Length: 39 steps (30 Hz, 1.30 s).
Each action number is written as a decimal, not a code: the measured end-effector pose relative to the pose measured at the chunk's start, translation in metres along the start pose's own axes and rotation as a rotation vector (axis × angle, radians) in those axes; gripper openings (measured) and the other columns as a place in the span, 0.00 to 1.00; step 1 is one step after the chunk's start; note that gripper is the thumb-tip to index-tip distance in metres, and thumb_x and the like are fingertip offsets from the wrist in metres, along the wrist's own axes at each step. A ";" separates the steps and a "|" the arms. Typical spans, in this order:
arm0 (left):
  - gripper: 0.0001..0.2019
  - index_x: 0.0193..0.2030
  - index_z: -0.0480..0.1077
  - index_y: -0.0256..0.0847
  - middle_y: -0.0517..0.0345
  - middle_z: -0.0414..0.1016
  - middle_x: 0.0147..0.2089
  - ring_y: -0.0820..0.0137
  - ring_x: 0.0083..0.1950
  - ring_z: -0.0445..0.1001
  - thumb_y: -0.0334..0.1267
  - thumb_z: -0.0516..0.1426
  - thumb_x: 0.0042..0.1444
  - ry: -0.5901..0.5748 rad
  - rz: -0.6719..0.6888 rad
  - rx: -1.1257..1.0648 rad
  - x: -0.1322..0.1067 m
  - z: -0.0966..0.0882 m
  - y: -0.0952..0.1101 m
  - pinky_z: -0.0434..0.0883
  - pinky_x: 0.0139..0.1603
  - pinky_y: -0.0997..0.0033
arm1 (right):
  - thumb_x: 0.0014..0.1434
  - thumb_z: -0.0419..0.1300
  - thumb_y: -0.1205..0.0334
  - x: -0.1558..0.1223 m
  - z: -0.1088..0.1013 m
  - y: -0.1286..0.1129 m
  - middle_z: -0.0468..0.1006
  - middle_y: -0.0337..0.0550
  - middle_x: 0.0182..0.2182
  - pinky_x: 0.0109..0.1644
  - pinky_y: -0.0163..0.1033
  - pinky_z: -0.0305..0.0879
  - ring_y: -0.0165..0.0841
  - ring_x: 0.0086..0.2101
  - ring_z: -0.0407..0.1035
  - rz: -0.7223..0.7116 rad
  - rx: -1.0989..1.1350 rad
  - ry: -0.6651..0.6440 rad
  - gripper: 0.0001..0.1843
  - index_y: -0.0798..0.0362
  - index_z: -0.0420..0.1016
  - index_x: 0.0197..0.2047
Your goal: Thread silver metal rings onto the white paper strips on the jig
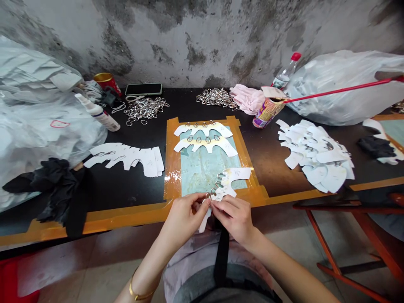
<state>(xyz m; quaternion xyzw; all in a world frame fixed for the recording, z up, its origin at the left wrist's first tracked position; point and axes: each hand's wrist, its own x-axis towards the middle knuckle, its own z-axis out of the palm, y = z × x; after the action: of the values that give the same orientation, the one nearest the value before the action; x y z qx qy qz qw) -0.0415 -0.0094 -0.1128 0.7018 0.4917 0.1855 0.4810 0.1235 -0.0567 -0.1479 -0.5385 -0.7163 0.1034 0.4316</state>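
Both hands meet at the table's front edge over a curved white cut-out piece (225, 185) with tabs and several metal rings along it. My left hand (186, 212) pinches its near end beside a ring. Close by, my right hand (235, 214) grips the same piece with thumb and fingers; its fingertips partly hide the tab there. On the blue-green mat (202, 172) ahead lie two similar white pieces, a far one (202, 129) and a nearer one (205, 145), each with rings along its upper edge and a yellowish band.
To the left lie a white cut-out stack (126, 158), black cloth (57, 185), a spray bottle (97, 112) and a ring pile (147, 110). Another ring pile (216, 97), pink cloth (248, 99), a can (268, 111) with a red stick and a white-piece heap (315, 153) are right.
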 end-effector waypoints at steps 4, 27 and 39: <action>0.13 0.40 0.72 0.40 0.58 0.76 0.31 0.70 0.31 0.72 0.47 0.56 0.58 -0.052 -0.110 -0.221 0.000 -0.002 -0.004 0.68 0.32 0.71 | 0.61 0.60 0.66 -0.001 0.001 0.000 0.73 0.38 0.24 0.29 0.33 0.60 0.27 0.25 0.67 0.032 0.043 -0.008 0.05 0.53 0.77 0.34; 0.21 0.45 0.57 0.44 0.60 0.77 0.38 0.72 0.35 0.78 0.41 0.64 0.51 0.083 -0.232 -0.633 0.000 0.005 -0.013 0.74 0.39 0.69 | 0.65 0.54 0.69 0.036 -0.019 0.015 0.77 0.46 0.35 0.39 0.40 0.65 0.33 0.36 0.68 -0.286 -0.036 -0.309 0.09 0.56 0.77 0.41; 0.15 0.42 0.62 0.43 0.60 0.75 0.38 0.70 0.39 0.78 0.38 0.63 0.51 0.295 -0.136 -0.283 0.002 -0.003 -0.013 0.76 0.41 0.69 | 0.66 0.54 0.65 0.080 -0.001 0.024 0.71 0.43 0.29 0.34 0.39 0.55 0.32 0.31 0.62 -0.387 -0.260 -0.519 0.13 0.57 0.73 0.30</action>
<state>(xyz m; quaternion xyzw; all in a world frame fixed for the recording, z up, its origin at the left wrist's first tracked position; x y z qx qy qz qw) -0.0493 -0.0055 -0.1233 0.5578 0.5720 0.3203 0.5089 0.1366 0.0215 -0.1208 -0.3990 -0.8981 0.0611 0.1746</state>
